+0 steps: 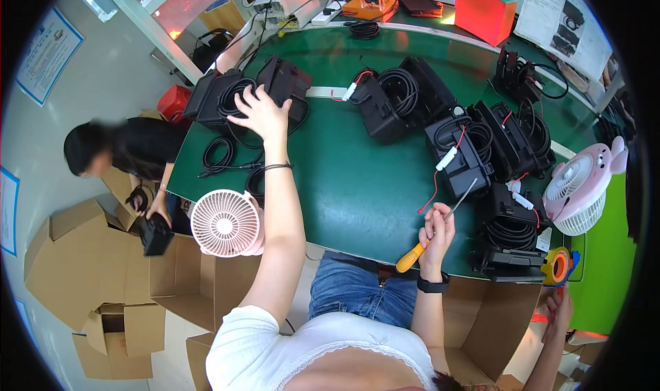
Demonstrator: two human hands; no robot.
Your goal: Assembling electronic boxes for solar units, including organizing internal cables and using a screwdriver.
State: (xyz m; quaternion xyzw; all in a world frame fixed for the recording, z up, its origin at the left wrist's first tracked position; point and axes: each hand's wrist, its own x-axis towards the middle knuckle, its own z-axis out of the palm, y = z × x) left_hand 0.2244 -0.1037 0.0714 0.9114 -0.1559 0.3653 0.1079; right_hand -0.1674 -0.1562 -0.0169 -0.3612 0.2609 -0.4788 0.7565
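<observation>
My left hand point(261, 114) reaches far across the green table point(357, 185) and rests with spread fingers on a black box-shaped device point(287, 81) with a coiled black cable. My right hand point(436, 234) holds a screwdriver point(434, 228) with an orange handle near the table's front edge, its shaft pointing up toward another black device point(462, 160) with a white connector and red wire.
Several more black devices with coiled cables lie across the table. A white fan point(225, 222) stands at the front left, a pink fan point(577, 188) at the right, a tape roll point(558, 265) by it. Another person point(130, 150) handles a black unit among cardboard boxes point(103, 274) on the left.
</observation>
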